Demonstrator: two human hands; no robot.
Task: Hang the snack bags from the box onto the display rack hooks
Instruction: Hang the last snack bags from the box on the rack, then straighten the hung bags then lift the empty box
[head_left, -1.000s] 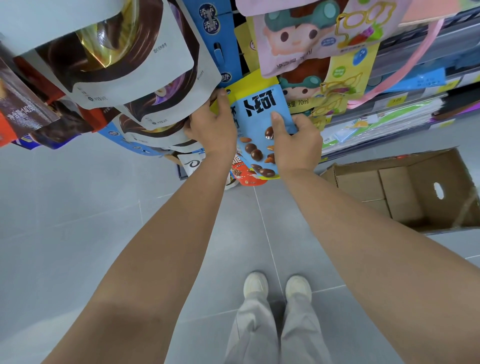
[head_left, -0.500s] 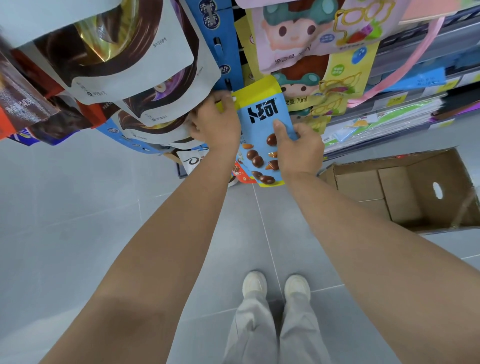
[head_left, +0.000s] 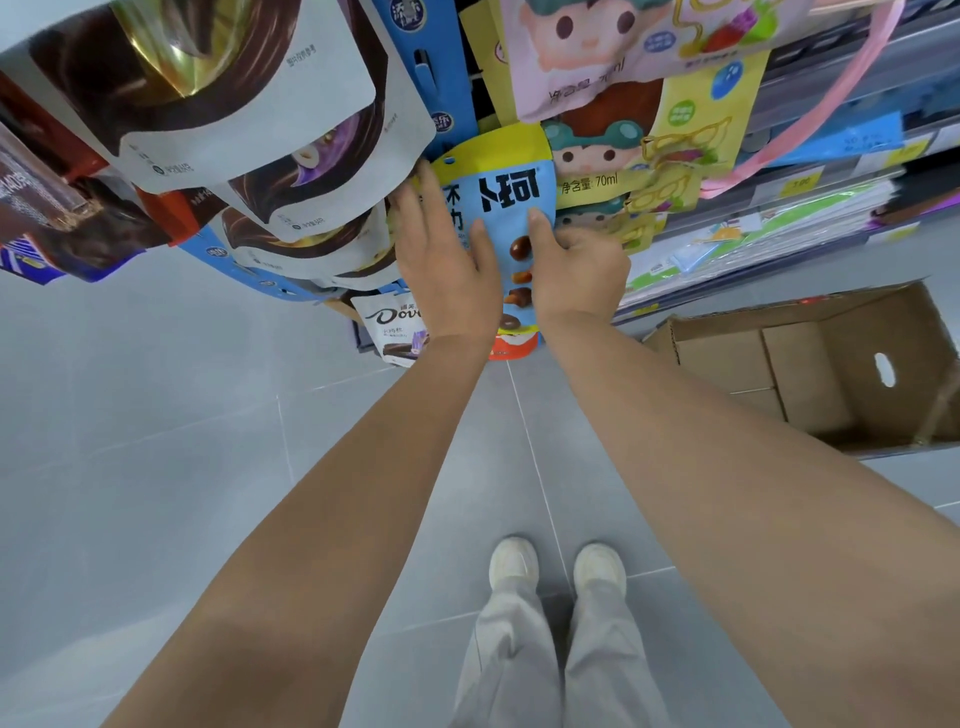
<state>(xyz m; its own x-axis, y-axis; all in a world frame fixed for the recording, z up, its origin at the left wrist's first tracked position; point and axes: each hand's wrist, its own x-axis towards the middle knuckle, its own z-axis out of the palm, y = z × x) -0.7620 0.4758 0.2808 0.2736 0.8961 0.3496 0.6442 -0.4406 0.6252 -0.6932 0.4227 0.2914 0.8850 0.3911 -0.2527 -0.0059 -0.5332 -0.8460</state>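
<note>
Right hand (head_left: 576, 275) pinches the blue-and-yellow snack bag (head_left: 498, 205) at its right edge, thumb in front, while left hand (head_left: 441, 265) presses flat-fingered on its left side, apparently steadying it against the display rack (head_left: 447, 88), above the cardboard box (head_left: 810, 374).

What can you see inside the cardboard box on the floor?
Inside the cardboard box, only its bare brown flaps and walls show. Its right end is cut off by the frame, so that corner is unseen.
</note>
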